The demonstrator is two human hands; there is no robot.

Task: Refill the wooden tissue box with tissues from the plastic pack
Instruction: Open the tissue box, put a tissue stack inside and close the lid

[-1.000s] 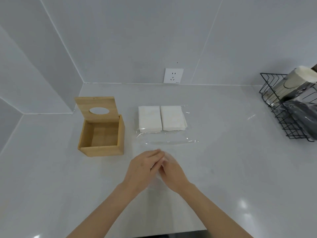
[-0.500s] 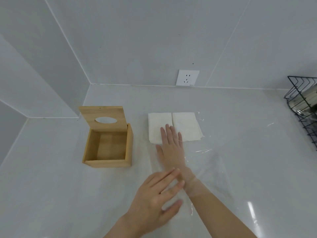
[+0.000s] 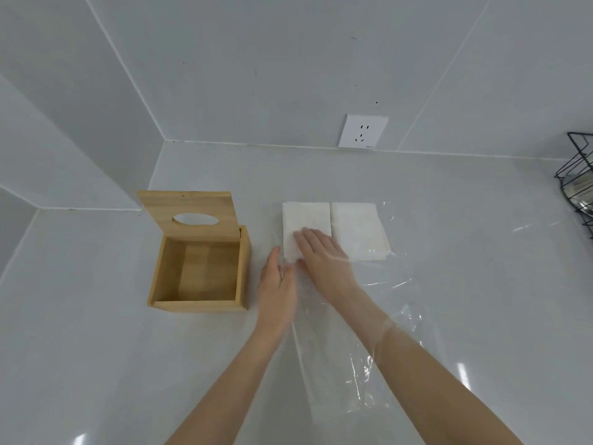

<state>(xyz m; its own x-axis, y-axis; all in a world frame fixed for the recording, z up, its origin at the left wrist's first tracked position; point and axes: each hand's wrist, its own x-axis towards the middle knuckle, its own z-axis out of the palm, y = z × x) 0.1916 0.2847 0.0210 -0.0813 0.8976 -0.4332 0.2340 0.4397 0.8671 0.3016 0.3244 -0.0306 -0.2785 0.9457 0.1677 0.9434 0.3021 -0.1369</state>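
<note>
The wooden tissue box (image 3: 244, 268) stands open and empty on the white counter, its lid (image 3: 189, 208) with an oval hole tilted up behind it. To its right lies the clear plastic pack (image 3: 404, 319) holding two white tissue stacks side by side. My right hand (image 3: 324, 258) is inside the pack, fingers over the left tissue stack (image 3: 305, 216) and thumb at its near edge. The right tissue stack (image 3: 357, 229) lies untouched. My left hand (image 3: 276, 290) rests flat outside the pack, against its left side, between box and tissues.
A wall socket (image 3: 362, 131) sits on the back wall above the counter. A black wire rack (image 3: 577, 181) stands at the far right edge. The counter meets tiled walls at the back and left.
My right hand has shifted left onto the left stack and curled at its near edge. My left hand has moved forward from the pack's mouth to beside the stack.
</note>
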